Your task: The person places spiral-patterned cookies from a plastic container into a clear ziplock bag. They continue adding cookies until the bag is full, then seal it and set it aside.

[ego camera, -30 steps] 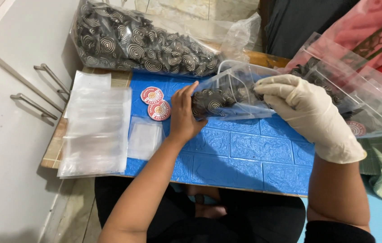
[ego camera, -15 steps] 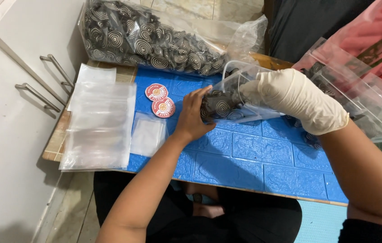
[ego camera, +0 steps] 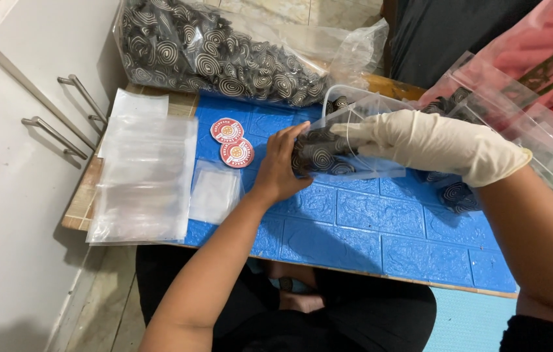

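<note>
Gripping one clear pouch of spiral cookies, both hands, left and gloved right, beside two round stickers.

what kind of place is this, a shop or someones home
Likely a home packing spot rather than a shop: a low table covered in blue brick-pattern sheet, a big clear bag of spiral snacks, a stack of empty plastic bags and round red labels, beside white cabinet doors.

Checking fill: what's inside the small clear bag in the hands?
Inside the small clear bag: dark spiral-patterned pieces, plus gloved right hand fingers. Left hand covers the bag's end.
</note>
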